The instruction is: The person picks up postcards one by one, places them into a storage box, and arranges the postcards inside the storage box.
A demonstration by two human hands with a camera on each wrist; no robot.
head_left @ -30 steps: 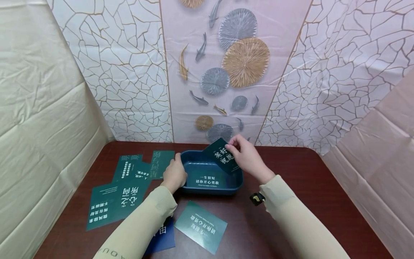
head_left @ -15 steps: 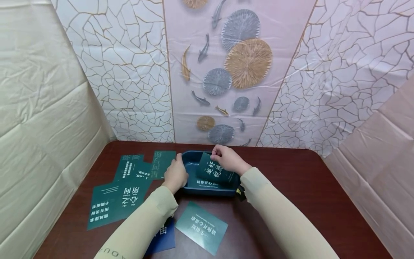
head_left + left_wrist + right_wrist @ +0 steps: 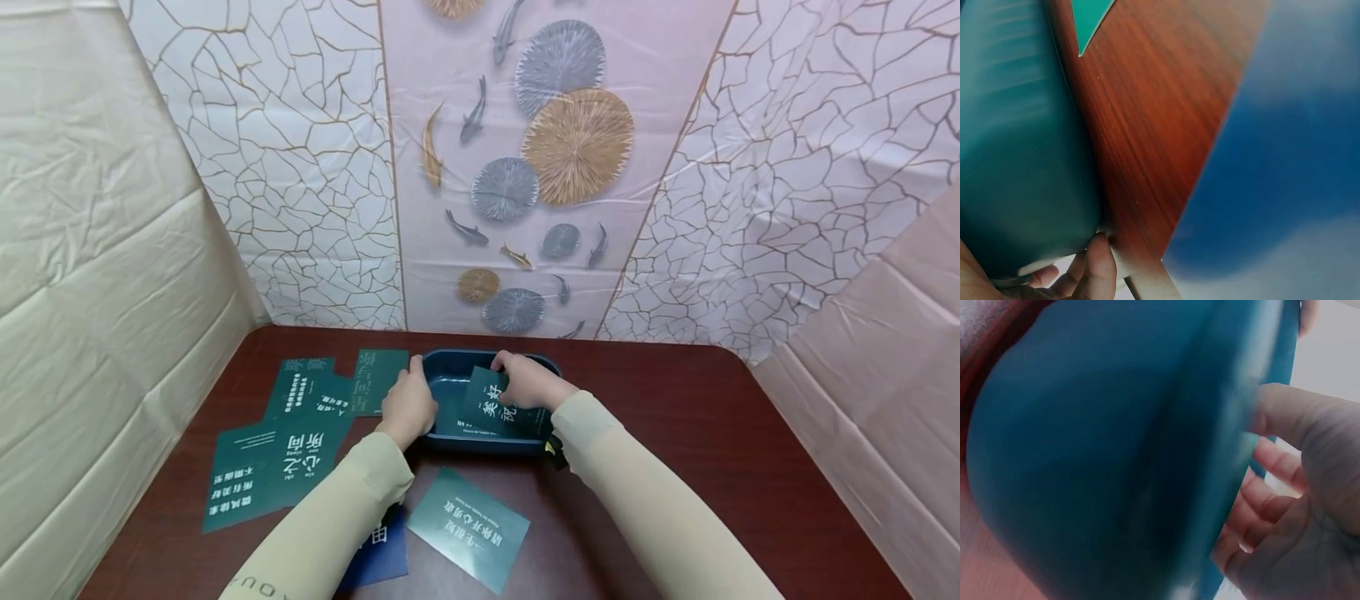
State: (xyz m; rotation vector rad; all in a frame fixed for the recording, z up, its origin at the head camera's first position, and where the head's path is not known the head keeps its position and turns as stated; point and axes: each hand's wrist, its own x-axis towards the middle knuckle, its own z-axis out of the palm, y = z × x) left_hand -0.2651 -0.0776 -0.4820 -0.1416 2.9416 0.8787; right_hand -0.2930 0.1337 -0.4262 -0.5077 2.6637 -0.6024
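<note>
In the head view a dark blue-green plastic basin (image 3: 480, 445) stands at the table's middle. My left hand (image 3: 408, 406) grips its left end; the left wrist view shows fingertips (image 3: 1100, 256) curled at the basin's edge. Inside the basin's right half, my right hand (image 3: 534, 383) pinches a dark green card (image 3: 480, 407) with white Chinese characters. The card leans over another printed card at the bottom, most of which is hidden. From the right wrist, the basin's side (image 3: 1097, 437) fills the view, with thumb and fingers (image 3: 1272, 462) at the rim.
Several green printed cards (image 3: 303, 450) overlap at the left of the dark red table (image 3: 675, 467). One green card (image 3: 378, 379) lies beside the basin, a lighter one (image 3: 471, 529) in front. A blue card (image 3: 382, 554) is partly under the left sleeve.
My right hand has carried the green card left and down, from over the basin's right rim into the basin. The left hand has kept its grip on the basin.
</note>
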